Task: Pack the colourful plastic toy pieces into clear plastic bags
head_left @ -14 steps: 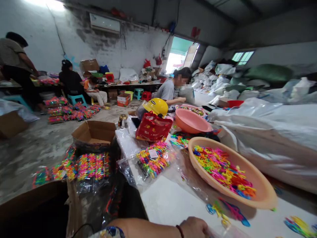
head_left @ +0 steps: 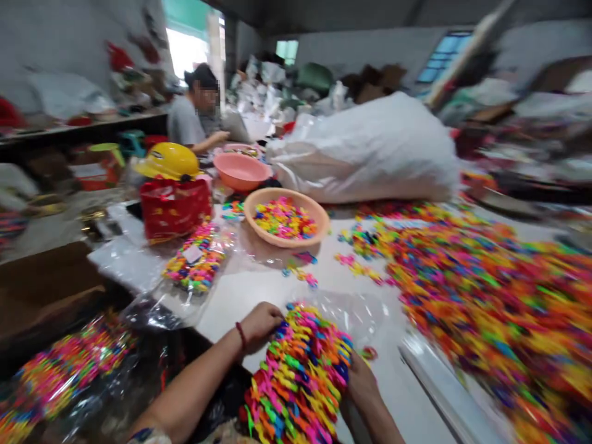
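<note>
Standing by the pale worktop [head_left: 259,290], one sees it crowded: straight ahead of the two hands sits a tan basin [head_left: 319,219] filled with bright plastic pieces, a pink basin [head_left: 240,176] beyond it, and off to the right of the hands a broad, blurred heap of loose coloured pieces [head_left: 485,290] spreading to the edge. Behind that heap lies a big white sack [head_left: 370,148]. Ahead and left of the hands rest a clear bag of pieces [head_left: 197,262], a red bag [head_left: 173,206] and a yellow hard hat [head_left: 169,161]; a co-worker in a grey shirt [head_left: 185,123] sits far beyond, under a lit doorway, with clutter piled along the walls. The left hand [head_left: 261,324] and right hand [head_left: 363,385] each close their grip on a side of a thick bundle of coloured plastic pieces [head_left: 300,376], held between them at the near edge over clear film [head_left: 361,311]. Half a second ago only the left hand showed, low at the edge with no bundle in sight; the view has since swung right, so the open carton and floor stock have slipped away and the large heap has come into sight.
</note>
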`<state>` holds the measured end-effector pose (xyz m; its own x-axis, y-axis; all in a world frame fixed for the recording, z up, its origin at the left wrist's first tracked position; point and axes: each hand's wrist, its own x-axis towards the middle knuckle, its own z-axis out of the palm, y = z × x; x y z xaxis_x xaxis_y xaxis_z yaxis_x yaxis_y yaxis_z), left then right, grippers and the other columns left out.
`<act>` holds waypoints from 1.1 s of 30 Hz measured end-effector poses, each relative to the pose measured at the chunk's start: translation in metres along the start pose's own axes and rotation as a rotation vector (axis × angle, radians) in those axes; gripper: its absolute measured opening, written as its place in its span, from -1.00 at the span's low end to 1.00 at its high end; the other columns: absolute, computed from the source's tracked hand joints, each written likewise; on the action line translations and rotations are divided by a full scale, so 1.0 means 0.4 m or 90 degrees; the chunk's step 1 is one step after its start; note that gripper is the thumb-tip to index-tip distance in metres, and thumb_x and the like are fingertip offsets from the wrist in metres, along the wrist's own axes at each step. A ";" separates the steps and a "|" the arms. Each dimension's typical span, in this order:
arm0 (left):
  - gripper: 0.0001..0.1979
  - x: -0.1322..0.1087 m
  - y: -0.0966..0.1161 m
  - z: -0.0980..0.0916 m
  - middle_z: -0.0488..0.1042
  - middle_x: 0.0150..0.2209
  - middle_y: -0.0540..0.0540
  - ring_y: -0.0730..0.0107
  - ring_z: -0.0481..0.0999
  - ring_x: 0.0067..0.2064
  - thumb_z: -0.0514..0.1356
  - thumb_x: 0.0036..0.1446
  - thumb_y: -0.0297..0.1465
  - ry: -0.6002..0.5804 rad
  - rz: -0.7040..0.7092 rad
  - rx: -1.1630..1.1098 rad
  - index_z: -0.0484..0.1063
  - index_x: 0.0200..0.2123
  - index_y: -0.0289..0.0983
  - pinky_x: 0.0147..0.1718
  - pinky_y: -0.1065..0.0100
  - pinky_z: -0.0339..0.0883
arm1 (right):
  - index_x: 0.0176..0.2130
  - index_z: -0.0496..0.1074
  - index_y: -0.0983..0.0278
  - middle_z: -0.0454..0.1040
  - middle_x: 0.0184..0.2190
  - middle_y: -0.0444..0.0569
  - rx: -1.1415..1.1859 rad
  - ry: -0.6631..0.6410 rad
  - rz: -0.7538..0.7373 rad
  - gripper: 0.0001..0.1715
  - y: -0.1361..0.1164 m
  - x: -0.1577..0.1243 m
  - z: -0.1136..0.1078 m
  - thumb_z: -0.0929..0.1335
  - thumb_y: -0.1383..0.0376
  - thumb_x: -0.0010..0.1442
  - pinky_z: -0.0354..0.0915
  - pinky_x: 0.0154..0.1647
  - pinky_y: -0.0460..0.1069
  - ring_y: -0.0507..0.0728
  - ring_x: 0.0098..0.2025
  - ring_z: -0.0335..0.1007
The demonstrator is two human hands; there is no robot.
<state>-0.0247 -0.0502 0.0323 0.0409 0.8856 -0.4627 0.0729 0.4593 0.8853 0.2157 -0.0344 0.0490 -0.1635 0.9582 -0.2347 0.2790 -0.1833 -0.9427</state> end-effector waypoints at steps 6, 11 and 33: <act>-0.74 -0.033 0.015 -0.036 0.24 -0.64 0.03 0.48 0.23 -0.53 0.11 0.06 -0.34 -0.067 -0.005 0.216 0.37 -0.61 -0.34 -0.51 0.43 0.10 | -0.33 0.58 0.25 0.55 -0.34 0.03 -0.038 0.124 -0.045 -0.59 0.006 -0.024 -0.003 0.38 0.01 -0.03 0.33 -0.17 0.11 0.27 -0.22 0.43; -0.59 -0.015 0.062 -0.055 0.46 -0.13 -0.13 0.35 0.43 -0.17 0.10 0.08 -0.50 0.141 0.245 0.418 0.38 0.04 -0.32 -0.13 0.33 0.34 | -0.27 0.46 0.26 0.51 -0.33 -0.02 0.150 0.191 -0.010 -0.55 0.011 0.015 0.006 0.43 -0.01 -0.06 0.36 -0.22 0.06 0.19 -0.26 0.43; -0.52 0.022 0.181 -0.053 0.36 0.12 -0.18 0.22 0.37 0.09 0.20 0.11 -0.27 0.025 0.340 0.278 0.33 0.10 -0.26 -0.04 0.28 0.36 | -0.03 0.38 0.30 0.44 -0.28 -0.01 -0.175 0.237 -0.263 -0.62 -0.044 0.064 -0.009 0.28 0.15 0.23 0.34 -0.19 0.03 0.14 -0.28 0.39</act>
<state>-0.0401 -0.0079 0.0933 0.1479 0.9881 0.0415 0.4482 -0.1044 0.8878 0.2100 -0.0059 0.0606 0.0177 0.9590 0.2827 0.5044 0.2356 -0.8307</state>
